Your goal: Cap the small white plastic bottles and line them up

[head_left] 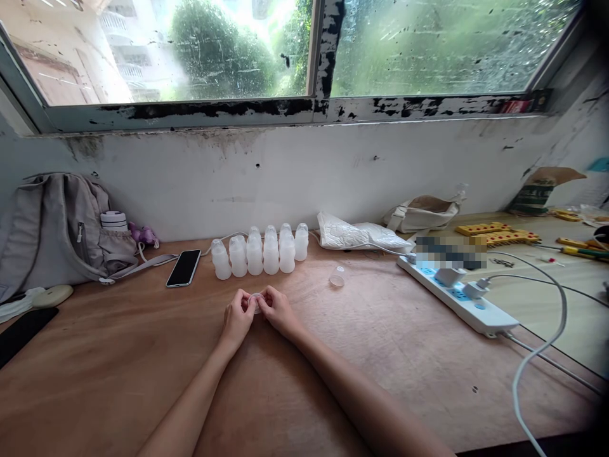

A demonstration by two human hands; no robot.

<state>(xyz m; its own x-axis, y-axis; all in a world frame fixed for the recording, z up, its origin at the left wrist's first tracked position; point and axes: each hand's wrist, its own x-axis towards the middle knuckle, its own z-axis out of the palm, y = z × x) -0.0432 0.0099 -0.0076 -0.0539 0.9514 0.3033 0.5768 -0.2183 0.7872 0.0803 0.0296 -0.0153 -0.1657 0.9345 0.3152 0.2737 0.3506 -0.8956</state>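
Beneath a rain-streaked window, a brown wooden bench (143, 355) runs along a stained white wall, and both forearms reach forward to meet near its middle. The left hand (238, 319) and the right hand (277, 309) are pinched together around one small clear cap (256, 300), held between the fingertips of both, just above the bench; neither hand is nearer than the other, since the cap sits right between them. Straight ahead of the hands, toward the wall, stands a cluster of small white bottles (261, 252), upright and touching one another in a slanting row. A second clear cap (337, 277) lies alone on the bench, off to the right of the right hand and well apart from it. A black phone (184, 267) lies left of the bottles.
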